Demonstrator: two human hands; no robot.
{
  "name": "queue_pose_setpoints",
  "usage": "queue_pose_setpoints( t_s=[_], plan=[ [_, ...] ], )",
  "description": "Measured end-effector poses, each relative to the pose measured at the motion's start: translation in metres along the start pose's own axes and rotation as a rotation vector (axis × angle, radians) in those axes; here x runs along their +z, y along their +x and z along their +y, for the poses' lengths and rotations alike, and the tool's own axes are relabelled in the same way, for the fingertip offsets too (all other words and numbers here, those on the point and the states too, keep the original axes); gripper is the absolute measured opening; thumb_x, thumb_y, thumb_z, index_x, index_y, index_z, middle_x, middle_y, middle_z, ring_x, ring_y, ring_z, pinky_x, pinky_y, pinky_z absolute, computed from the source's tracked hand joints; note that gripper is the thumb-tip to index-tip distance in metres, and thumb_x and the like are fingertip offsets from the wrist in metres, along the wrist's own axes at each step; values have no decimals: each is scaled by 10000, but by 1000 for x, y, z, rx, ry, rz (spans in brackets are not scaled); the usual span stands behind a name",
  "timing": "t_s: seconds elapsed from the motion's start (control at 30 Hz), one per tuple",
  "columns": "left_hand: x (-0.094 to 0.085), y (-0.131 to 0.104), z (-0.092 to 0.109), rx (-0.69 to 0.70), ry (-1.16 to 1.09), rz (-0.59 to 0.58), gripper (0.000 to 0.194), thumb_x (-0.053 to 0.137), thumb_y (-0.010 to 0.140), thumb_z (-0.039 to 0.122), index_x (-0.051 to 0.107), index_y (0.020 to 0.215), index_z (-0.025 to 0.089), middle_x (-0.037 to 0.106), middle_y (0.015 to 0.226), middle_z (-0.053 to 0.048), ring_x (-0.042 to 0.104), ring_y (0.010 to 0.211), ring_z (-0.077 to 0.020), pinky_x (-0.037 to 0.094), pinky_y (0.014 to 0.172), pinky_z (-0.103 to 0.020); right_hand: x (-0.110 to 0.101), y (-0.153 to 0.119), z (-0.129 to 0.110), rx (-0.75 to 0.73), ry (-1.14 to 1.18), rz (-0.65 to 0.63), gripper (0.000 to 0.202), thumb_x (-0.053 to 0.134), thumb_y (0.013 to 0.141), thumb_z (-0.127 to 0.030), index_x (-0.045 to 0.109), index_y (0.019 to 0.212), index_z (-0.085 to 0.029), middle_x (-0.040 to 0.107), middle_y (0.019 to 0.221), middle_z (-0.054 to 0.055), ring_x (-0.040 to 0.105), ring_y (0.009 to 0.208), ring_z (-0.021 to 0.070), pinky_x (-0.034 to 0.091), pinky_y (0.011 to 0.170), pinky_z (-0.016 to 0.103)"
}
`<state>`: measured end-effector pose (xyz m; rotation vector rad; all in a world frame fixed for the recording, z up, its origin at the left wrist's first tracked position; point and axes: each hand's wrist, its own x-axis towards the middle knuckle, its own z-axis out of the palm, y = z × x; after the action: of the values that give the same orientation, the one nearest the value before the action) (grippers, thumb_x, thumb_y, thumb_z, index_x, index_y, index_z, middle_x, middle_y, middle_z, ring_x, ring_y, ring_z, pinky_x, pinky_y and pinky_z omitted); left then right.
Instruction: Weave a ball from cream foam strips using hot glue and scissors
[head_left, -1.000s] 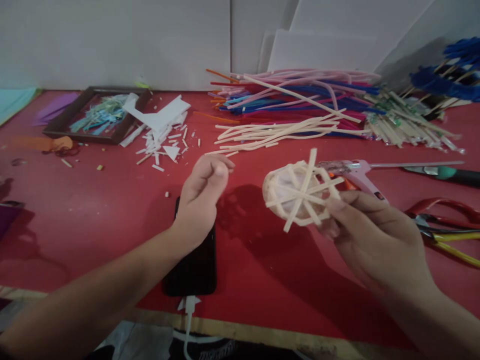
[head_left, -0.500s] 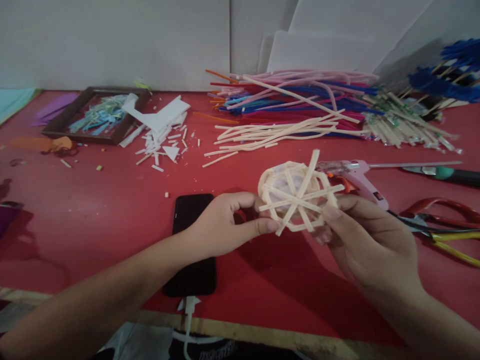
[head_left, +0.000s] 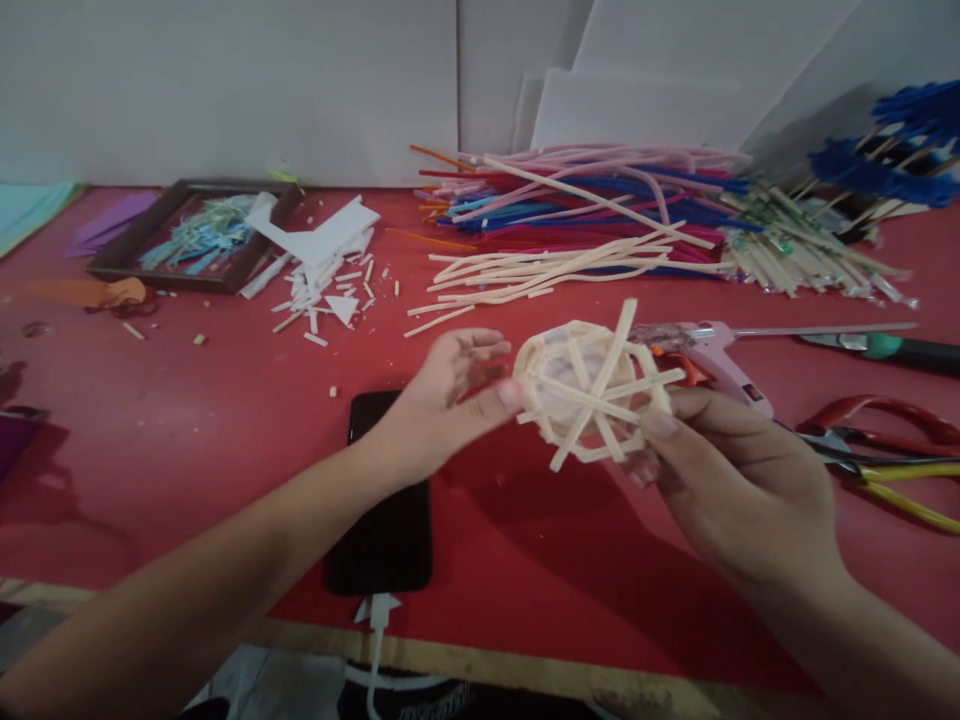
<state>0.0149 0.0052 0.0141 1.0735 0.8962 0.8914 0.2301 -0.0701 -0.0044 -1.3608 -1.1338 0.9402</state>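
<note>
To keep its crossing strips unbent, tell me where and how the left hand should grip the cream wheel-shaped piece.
Pinch the cream wheel-shaped piece by its left rim, with the left hand coming from the left. The right hand holds it on the right, and strips jut past the rim, so gripping between their ends seems safest.

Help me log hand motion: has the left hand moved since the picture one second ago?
Yes: judged against the phone, the left hand has moved right, now extending further beyond the phone's right edge.
</note>
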Motion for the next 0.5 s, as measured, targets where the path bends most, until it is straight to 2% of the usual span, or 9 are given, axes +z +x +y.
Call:
queue_pose_setpoints(
  t_s=[0.07, 0.13, 0.2, 0.3, 0.5],
  plan=[
    [6, -6, -3, -60, 5, -103, 719, 915, 636, 360, 487, 1200, 236, 614, 1300, -102, 630, 1165, -249, 529, 949, -373, 1, -1, -3, -32, -52, -45, 336, 724, 852, -545, 674, 753, -227, 597, 536, -35, 559, 469, 92, 481, 471, 212],
    [11, -11, -6, -83, -4, -123, 764, 885, 657, 307, 412, 1253, 239, 601, 1326, -124, 630, 1186, -272, 510, 991, -413, 4, -1, -8, -79, -99, -81, 331, 709, 872, -514, 654, 723, -223, 587, 520, -37, 548, 452, 89, 469, 447, 203],
    [14, -13, -8, -90, -13, -99, 786, 866, 658, 281, 368, 1265, 239, 604, 1307, -123, 647, 1152, -268, 510, 990, -419, 6, 0, -13, -123, -131, -109, 313, 697, 885, -486, 650, 721, -223, 588, 521, -39, 542, 442, 89, 464, 429, 201],
    [18, -15, -8, -109, -8, -76, 805, 859, 652, 267, 340, 1267, 245, 605, 1256, -106, 666, 1077, -246, 543, 897, -372, 9, 0, -17, -162, -160, -147, 301, 678, 899, -474, 658, 732, -224, 601, 534, -37, 552, 452, 87, 474, 436, 198],
    [19, -14, -6, -135, -21, -19, 799, 906, 612, 285, 375, 1208, 240, 601, 1185, -71, 679, 961, -198, 547, 802, -297, 15, -3, -15, -143, -108, -186, 299, 689, 887, -475, 643, 734, -221, 578, 527, -45, 552, 447, 86, 482, 445, 199]
  ],
)
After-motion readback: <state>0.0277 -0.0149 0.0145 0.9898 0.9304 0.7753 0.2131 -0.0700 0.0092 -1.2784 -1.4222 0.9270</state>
